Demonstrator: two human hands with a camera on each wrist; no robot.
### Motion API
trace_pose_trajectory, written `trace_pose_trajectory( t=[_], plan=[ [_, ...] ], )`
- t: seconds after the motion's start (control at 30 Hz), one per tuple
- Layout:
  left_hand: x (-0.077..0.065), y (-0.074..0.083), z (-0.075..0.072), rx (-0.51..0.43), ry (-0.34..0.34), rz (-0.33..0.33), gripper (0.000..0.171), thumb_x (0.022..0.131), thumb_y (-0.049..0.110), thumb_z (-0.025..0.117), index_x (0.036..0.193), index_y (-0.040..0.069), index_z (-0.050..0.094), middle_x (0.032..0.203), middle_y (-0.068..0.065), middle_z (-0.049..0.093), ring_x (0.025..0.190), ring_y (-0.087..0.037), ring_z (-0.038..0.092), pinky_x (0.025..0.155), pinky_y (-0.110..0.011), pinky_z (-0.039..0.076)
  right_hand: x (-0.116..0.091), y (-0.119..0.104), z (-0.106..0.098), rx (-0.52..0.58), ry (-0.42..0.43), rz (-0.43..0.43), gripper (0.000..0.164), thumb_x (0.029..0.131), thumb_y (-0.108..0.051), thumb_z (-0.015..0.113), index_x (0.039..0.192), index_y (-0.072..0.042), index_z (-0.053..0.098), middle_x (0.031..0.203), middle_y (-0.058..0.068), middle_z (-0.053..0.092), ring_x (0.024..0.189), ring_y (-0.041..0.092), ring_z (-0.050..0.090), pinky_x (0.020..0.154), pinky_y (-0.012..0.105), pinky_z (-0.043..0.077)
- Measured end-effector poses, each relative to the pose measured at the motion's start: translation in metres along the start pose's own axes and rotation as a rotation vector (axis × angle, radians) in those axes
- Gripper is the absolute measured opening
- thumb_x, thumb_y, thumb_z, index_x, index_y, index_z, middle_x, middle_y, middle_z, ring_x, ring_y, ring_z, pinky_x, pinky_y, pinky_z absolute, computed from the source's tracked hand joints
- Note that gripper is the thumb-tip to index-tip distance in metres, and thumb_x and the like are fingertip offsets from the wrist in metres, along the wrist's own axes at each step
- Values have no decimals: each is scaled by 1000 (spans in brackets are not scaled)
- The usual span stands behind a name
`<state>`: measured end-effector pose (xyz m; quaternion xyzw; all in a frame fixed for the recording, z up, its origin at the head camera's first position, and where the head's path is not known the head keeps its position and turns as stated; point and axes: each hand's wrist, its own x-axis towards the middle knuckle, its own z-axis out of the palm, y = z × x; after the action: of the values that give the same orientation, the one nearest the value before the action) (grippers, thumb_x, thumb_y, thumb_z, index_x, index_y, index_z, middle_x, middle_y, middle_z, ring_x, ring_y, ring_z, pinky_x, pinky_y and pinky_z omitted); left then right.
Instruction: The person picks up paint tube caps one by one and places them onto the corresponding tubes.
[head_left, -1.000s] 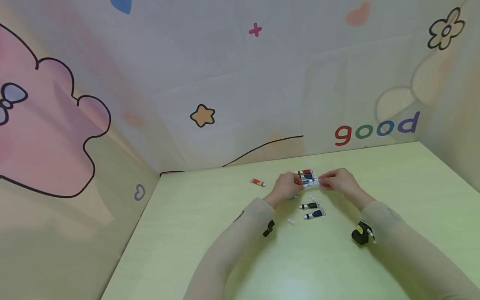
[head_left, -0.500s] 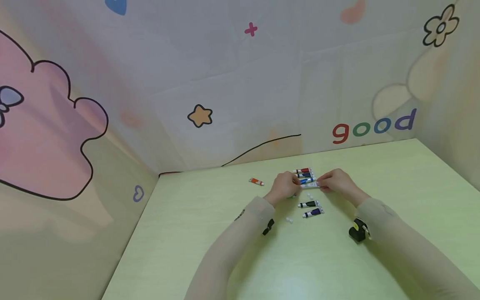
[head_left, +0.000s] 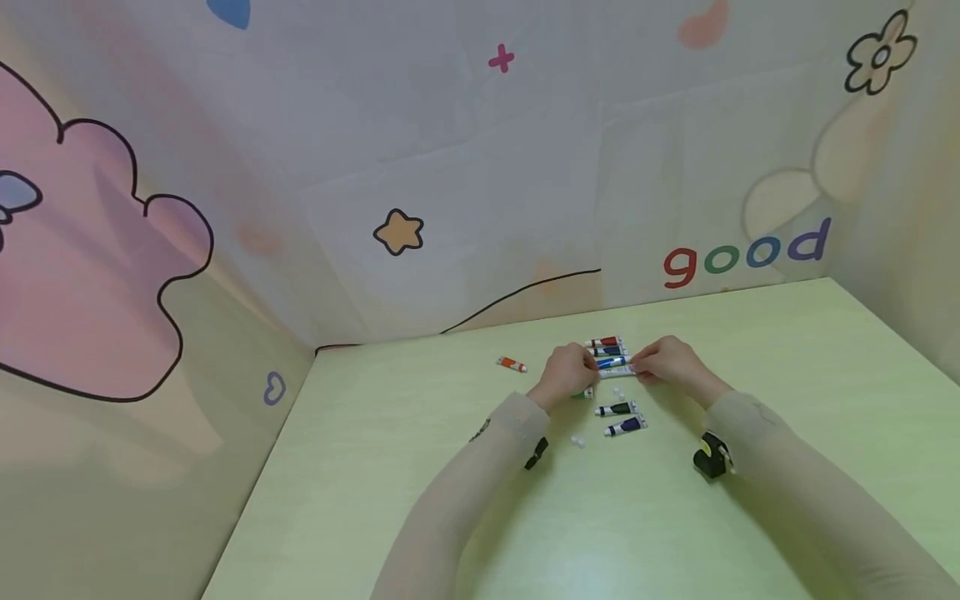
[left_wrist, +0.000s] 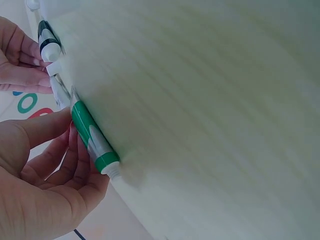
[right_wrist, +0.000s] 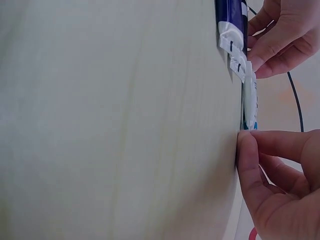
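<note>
A white paint tube (head_left: 617,372) lies crosswise between my two hands, just in front of a bright blue paint tube (head_left: 612,362). My left hand (head_left: 567,370) pinches its left end, and my right hand (head_left: 671,363) pinches the other end between thumb and fingertips. The right wrist view shows the white tube (right_wrist: 251,97) low along the table, its ends covered by fingers. A green paint tube (left_wrist: 94,135) lies close by my left fingers, mostly hidden under that hand in the head view. Behind the blue tube are a dark blue tube (head_left: 608,352) and a red tube (head_left: 603,342).
Nearer to me lie a dark green tube (head_left: 617,409) and a purple tube (head_left: 626,427). Small white pieces (head_left: 618,393) sit behind them, and more white bits (head_left: 577,442) lie to the front left. An orange tube (head_left: 512,364) is off to the left on the table (head_left: 360,467).
The white tube has shifted slightly toward me, from overlapping the bright blue tube to lying alongside it. Both hands have stayed at its ends. The head view has shifted a little.
</note>
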<state>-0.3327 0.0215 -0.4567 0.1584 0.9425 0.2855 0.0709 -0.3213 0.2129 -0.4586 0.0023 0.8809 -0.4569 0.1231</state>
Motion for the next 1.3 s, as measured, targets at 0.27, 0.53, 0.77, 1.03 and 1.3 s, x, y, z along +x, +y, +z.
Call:
trace_pose_trajectory(
  t=[0.27,0.53,0.77,1.03,1.3],
  plan=[
    [1,-2,-1,5,2,7,9,94,12,72,94,4,76,87,-1,70,69,-10,54,65,-22,45,-2,-1,-3,17,-1,-17,27,98,-6,62,115,14,67,96,18,69,74,14,61,67,22,54],
    [1,-1,0,21,-3,8,10,94,13,72,96,5,77,88,-1,70,69,-9,54,65,-22,45,-2,-1,-2,26,-2,7,29,99,-7,61,117,15,65,100,20,69,77,15,62,70,24,55],
    [-1,-1,0,24,-5,9,11,94,14,72,97,5,77,90,-1,71,72,-10,54,68,-22,46,-1,0,0,-2,-2,11,29,100,-7,60,119,15,64,101,19,68,76,14,60,68,23,54],
    [-4,-6,-4,-15,-11,14,15,94,17,73,100,4,76,93,-2,71,74,-10,56,69,-22,47,0,0,0,2,0,23,30,100,-8,60,120,15,63,103,20,68,79,16,60,70,23,54],
    [-6,-19,-14,-34,-55,4,17,94,20,73,102,5,75,96,-1,71,81,-11,58,73,-24,48,-4,-1,-2,5,0,19,32,101,-11,59,120,15,61,104,21,67,82,18,62,73,25,55]
  ],
)
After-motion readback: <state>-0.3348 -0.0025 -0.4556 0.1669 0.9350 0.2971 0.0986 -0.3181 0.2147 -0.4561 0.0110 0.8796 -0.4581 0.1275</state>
